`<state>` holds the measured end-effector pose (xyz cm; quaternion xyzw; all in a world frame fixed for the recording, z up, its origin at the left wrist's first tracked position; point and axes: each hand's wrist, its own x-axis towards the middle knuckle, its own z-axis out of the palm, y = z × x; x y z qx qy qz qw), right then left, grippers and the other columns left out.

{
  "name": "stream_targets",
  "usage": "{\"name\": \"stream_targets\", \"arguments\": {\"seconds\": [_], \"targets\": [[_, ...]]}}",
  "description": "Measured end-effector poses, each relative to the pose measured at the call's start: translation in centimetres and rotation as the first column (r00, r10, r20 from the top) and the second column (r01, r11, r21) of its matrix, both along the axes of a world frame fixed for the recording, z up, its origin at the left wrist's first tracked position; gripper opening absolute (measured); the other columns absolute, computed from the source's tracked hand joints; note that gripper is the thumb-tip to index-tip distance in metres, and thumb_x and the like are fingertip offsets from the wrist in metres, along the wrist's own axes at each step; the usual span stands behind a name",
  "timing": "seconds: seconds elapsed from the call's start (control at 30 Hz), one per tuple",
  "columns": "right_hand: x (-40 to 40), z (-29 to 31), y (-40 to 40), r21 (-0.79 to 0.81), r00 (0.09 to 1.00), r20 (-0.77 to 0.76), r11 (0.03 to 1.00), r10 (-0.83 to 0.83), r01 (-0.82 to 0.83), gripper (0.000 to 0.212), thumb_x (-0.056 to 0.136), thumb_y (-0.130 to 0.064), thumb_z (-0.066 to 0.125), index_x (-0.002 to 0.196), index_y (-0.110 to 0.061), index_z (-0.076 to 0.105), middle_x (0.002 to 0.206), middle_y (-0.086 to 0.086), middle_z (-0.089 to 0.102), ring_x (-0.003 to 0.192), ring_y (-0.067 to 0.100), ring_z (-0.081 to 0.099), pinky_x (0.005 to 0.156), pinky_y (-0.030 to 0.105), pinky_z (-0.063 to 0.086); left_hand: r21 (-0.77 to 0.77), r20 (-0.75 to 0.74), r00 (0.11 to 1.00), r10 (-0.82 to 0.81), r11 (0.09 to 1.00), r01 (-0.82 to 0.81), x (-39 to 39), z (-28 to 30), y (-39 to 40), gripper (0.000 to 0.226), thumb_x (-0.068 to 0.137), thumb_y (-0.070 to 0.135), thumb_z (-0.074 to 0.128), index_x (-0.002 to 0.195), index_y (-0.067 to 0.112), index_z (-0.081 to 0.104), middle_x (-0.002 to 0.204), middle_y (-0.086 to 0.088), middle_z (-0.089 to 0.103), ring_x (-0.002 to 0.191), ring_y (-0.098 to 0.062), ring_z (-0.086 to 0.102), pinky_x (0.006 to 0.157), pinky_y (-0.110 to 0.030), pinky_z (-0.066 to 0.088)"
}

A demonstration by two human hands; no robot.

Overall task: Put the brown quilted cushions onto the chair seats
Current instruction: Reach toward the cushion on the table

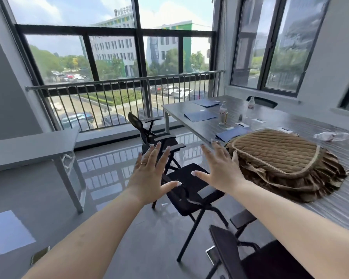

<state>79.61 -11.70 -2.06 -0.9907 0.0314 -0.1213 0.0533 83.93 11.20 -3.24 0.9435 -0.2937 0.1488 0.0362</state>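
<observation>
A stack of brown quilted cushions (278,156) with pleated skirts lies on the grey table (326,200) at the right. My right hand (220,168) is stretched out with fingers spread, just left of the stack and holding nothing. My left hand (151,174) is also spread flat in the air, over the floor and chairs. A black folding chair (191,190) with a bare seat stands below and between my hands. A second black chair (159,137) stands farther back, and a third chair (250,256) is at the bottom right.
On the table lie blue folders (199,116), two bottles (223,115), small cards and a crumpled wrapper (330,136). A smaller grey table (28,150) stands at the left. A metal railing (113,103) runs in front of the large window. Another chair back (264,101) shows beyond the table.
</observation>
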Motion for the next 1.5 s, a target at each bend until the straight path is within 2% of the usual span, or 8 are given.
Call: {"name": "stream_targets", "arguments": {"seconds": [0.27, 0.53, 0.77, 0.87, 1.07, 1.2, 1.33, 1.5], "targets": [[12.9, -2.5, -4.1, -0.004, 0.961, -0.005, 0.961, -0.275, 0.275, 0.09, 0.081, -0.074, 0.038, 0.151, -0.033, -0.001, 0.161, 0.006, -0.006, 0.148, 0.027, -0.003, 0.113, 0.061, 0.0, -0.006, 0.018, 0.964, -0.267, 0.964, 0.267, 19.6, -1.2, -6.9, 0.102, 0.062, 0.088, 0.001, 0.141, 0.031, -0.029, 0.161, -0.003, -0.018, 0.148, -0.021, -0.017, 0.12, -0.044, -0.006], [17.3, -3.9, -10.9, -0.005, 0.785, -0.106, 0.79, -0.61, 0.613, 0.089, 0.082, -0.072, 0.039, 0.152, -0.03, 0.003, 0.161, 0.006, -0.004, 0.148, 0.025, -0.003, 0.115, 0.061, 0.0, -0.058, -0.081, 0.83, -0.552, 0.834, 0.549, 32.2, -2.0, -19.6, 0.12, 0.05, 0.095, -0.01, 0.149, 0.027, -0.015, 0.163, -0.006, -0.002, 0.15, -0.025, -0.005, 0.119, -0.045, -0.001], [18.0, -6.3, -20.3, -0.007, 0.597, -0.145, 0.604, -0.789, 0.797, 0.089, 0.082, -0.072, 0.04, 0.152, -0.027, 0.007, 0.161, 0.002, 0.009, 0.148, 0.021, 0.005, 0.116, 0.058, 0.006, -0.116, -0.237, 0.724, -0.648, 0.758, 0.642, 37.7, -4.2, -31.6, 0.119, 0.063, 0.088, 0.034, 0.153, 0.024, -0.008, 0.163, -0.007, 0.0, 0.15, -0.025, 0.0, 0.121, -0.043, 0.004], [18.7, -7.7, -25.5, -0.02, 0.518, -0.16, 0.527, -0.84, 0.849, 0.089, 0.082, -0.073, 0.038, 0.152, -0.027, 0.007, 0.161, 0.002, 0.011, 0.148, 0.021, 0.007, 0.116, 0.057, 0.008, -0.135, -0.299, 0.7, -0.649, 0.755, 0.642, 40.2, -5.5, -37.2, 0.114, 0.07, 0.079, 0.049, 0.152, 0.025, -0.01, 0.163, -0.008, 0.001, 0.15, -0.027, 0.002, 0.121, -0.046, 0.008], [20.3, -11.6, -37.3, 0.03, 0.372, -0.247, 0.377, -0.895, 0.926, 0.091, 0.08, -0.076, 0.037, 0.152, -0.027, 0.01, 0.16, 0.002, 0.013, 0.147, 0.022, 0.01, 0.116, 0.056, 0.013, -0.15, -0.431, 0.709, -0.559, 0.819, 0.554, 44.4, -8.8, -50.0, 0.113, 0.072, 0.074, 0.056, 0.153, 0.021, -0.002, 0.161, -0.013, 0.009, 0.149, -0.03, 0.007, 0.119, -0.048, 0.015], [20.6, -14.6, -44.3, 0.062, 0.283, -0.318, 0.277, -0.905, 0.959, 0.092, 0.079, -0.077, 0.038, 0.151, -0.027, 0.01, 0.16, 0.004, 0.014, 0.147, 0.025, 0.012, 0.115, 0.055, 0.014, -0.14, -0.599, 0.648, -0.471, 0.858, 0.494, 46.8, -11.5, -58.8, 0.125, 0.057, 0.083, 0.058, 0.153, 0.022, 0.006, 0.161, -0.008, 0.017, 0.146, -0.031, 0.019, 0.114, -0.052, 0.025], [20.9, -17.5, -49.2, 0.095, 0.209, -0.377, 0.187, -0.902, 0.978, 0.093, 0.078, -0.076, 0.042, 0.151, -0.027, 0.011, 0.159, 0.007, 0.015, 0.146, 0.028, 0.015, 0.114, 0.053, 0.019, -0.109, -0.64, 0.643, -0.419, 0.879, 0.465, 48.6, -14.1, -64.4, 0.13, 0.041, 0.089, 0.051, 0.15, 0.028, 0.015, 0.153, -0.01, 0.033, 0.138, -0.035, 0.034, 0.109, -0.053, 0.034], [21.1, -20.8, -53.0, 0.151, 0.124, -0.469, 0.059, -0.875, 0.987, 0.1, 0.073, -0.077, 0.049, 0.151, -0.028, 0.01, 0.158, 0.013, 0.014, 0.144, 0.033, 0.017, 0.111, 0.054, 0.028, -0.053, -0.693, 0.656, -0.299, 0.929, 0.366, 50.5, -18.0, -67.1, 0.117, 0.061, 0.074, 0.066, 0.152, 0.025, 0.01, 0.159, -0.01, 0.018, 0.144, -0.034, 0.023, 0.112, -0.054, 0.028]]}}
